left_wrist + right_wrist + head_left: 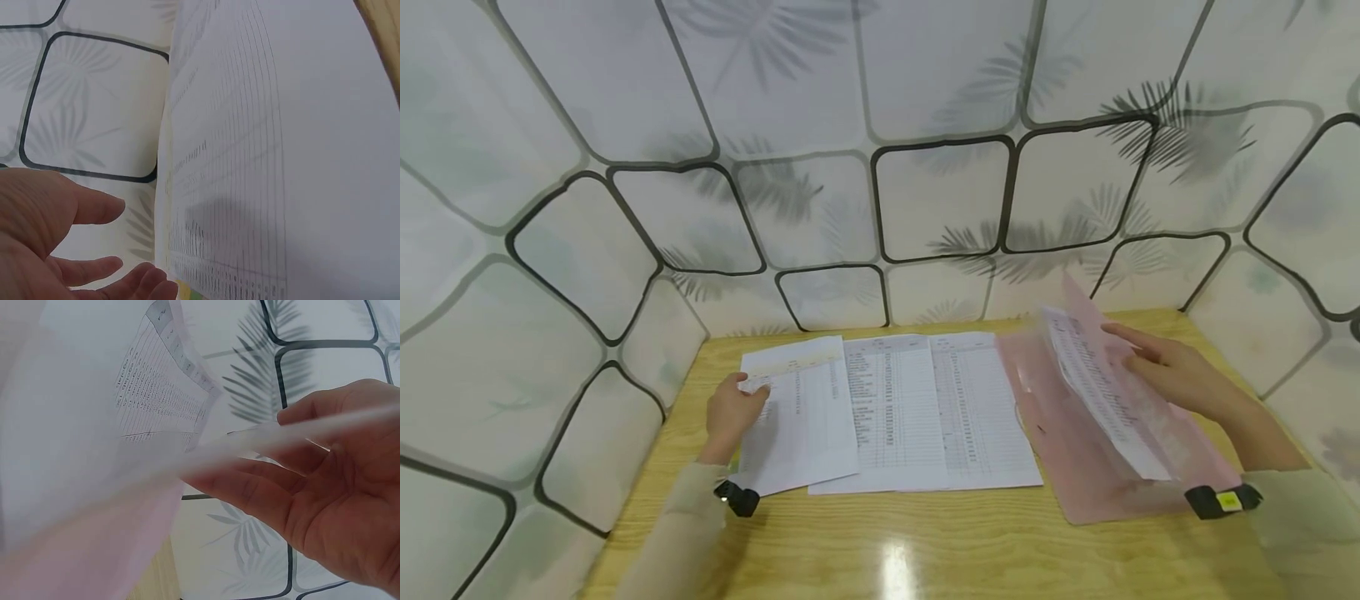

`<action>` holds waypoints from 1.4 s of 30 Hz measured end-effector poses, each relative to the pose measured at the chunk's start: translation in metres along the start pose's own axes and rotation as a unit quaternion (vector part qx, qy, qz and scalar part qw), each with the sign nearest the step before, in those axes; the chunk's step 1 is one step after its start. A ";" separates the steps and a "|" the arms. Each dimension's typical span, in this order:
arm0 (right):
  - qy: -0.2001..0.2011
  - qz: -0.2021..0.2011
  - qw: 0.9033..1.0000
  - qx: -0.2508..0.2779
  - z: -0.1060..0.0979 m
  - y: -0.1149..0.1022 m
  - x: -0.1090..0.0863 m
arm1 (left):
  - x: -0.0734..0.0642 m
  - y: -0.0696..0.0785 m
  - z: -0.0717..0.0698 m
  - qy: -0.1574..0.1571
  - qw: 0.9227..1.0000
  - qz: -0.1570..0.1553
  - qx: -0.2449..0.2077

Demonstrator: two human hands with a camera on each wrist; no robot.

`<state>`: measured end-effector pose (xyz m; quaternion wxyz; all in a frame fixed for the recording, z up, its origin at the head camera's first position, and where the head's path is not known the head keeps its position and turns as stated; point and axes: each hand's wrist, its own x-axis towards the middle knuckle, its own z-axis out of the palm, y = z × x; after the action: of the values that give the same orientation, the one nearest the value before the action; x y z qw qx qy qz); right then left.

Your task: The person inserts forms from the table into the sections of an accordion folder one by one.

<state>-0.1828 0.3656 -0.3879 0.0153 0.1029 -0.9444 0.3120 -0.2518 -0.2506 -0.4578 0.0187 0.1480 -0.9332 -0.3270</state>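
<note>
At the left edge of a printed sheet (805,417), my left hand (735,412) lies with its fingertips at the paper. In the left wrist view, the thumb (100,207) stands apart from that paper and the fingers are loosely bent. On the right, my right hand (1176,375) holds the raised cover of a pink folder (1060,475), thumb and fingers on either side of its edge. A printed paper (1097,400) stands tilted inside the folder. In the right wrist view, a blurred translucent edge crosses in front of the right hand (312,494).
Two more printed sheets (891,417) with tables lie side by side between the left sheet and the folder. All rest on a wooden table (850,542). Patterned cloth walls (940,200) rise at the back and both sides.
</note>
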 end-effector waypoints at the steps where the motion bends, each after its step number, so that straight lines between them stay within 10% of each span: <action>1: 0.000 0.000 1.000 0.001 0.000 0.000 0.000 | 0.000 -0.003 -0.002 -0.001 1.000 -0.010 0.007; 42: 0.003 -0.003 1.000 0.002 0.002 -0.003 -0.001 | -0.002 -0.031 -0.005 -0.029 0.995 -0.042 0.089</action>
<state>-0.1810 0.3618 -0.3881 0.0188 0.1054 -0.9435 0.3138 -0.2407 -0.2765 -0.4727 -0.0352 0.1785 -0.9517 -0.2474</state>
